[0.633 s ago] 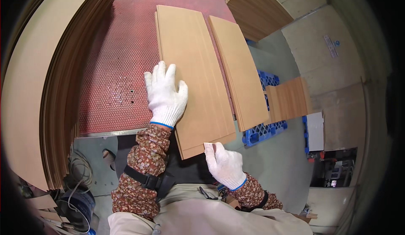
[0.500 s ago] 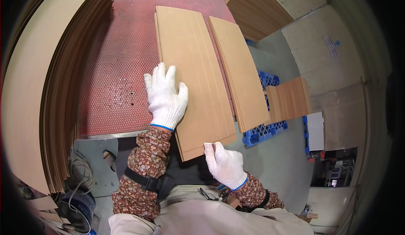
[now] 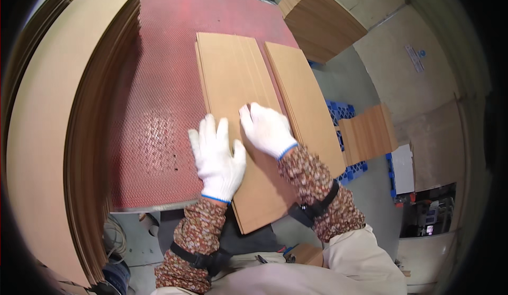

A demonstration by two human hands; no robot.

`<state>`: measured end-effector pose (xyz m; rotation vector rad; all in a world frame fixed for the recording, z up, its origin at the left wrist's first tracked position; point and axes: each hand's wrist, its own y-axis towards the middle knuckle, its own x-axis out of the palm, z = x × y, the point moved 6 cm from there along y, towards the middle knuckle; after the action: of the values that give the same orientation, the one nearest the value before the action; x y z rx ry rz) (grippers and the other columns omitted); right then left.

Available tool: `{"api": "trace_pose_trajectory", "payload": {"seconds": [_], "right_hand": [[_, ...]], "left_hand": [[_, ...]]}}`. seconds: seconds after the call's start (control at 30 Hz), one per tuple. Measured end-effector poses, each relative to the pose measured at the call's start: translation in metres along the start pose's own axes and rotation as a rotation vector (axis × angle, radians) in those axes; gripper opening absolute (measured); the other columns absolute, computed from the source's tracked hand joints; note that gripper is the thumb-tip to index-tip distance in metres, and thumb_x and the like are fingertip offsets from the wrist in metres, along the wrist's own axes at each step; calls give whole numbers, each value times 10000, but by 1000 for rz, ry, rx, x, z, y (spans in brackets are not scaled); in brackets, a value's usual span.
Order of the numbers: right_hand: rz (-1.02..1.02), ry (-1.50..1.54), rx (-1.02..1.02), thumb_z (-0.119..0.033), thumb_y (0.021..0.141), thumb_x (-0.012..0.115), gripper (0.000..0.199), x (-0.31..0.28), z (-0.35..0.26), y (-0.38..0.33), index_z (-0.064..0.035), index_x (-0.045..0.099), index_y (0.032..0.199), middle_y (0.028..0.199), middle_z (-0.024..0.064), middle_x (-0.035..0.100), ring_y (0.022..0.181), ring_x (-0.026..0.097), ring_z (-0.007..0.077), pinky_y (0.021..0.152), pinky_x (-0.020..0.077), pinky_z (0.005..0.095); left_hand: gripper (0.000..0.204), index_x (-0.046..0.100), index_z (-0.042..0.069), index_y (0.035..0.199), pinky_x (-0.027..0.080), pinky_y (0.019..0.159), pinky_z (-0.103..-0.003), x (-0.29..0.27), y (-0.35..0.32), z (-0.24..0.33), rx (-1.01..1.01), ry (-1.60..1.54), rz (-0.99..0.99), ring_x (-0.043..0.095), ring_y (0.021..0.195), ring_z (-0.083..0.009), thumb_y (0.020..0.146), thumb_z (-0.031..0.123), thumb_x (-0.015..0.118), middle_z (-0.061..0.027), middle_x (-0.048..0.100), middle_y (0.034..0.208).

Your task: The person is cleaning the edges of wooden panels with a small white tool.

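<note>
Both hands, left (image 3: pixel 217 160) and right (image 3: pixel 267 129), open, palms flat on cardboard stack (image 3: pixel 233 78) atop red mesh table (image 3: pixel 159 83).

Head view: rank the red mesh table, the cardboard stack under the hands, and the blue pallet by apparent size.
1. red mesh table
2. cardboard stack
3. blue pallet, mostly covered and farther off, so its rank is unsure.
</note>
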<state>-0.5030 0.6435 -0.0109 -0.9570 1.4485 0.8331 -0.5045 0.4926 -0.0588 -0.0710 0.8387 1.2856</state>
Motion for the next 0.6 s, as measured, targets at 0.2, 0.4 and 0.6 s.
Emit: {"api": "trace_pose_trajectory", "payload": {"seconds": [0.2,0.4,0.6], "right_hand": [[125,-9,-97,-373,1097,465,442,-1,-12,131,-34,740,1025,922,268,779,881,771,472,825,610,577],[80,19,-92,-321,1051,474,431,-5,-11,215,-18,772,1123,1129,276,780,1085,755,463,941,594,547],[-49,-119,-137,-249,1020,510,390,-19,-36,266,-47,794,1197,1304,241,744,1213,713,451,1024,579,533]], "left_hand": [[613,601,-28,1428,256,1282,-657,-6,-2,-1,-5,-11,-24,479,1463,-476,862,147,759,-311,535,1526],[666,577,-18,1455,239,1286,-668,-5,-1,3,-13,-18,-90,445,1499,-475,842,152,775,-309,515,1552],[674,564,-16,1449,243,1273,-689,-9,1,1,-46,9,-173,438,1492,-487,841,180,777,-321,514,1531]]}}
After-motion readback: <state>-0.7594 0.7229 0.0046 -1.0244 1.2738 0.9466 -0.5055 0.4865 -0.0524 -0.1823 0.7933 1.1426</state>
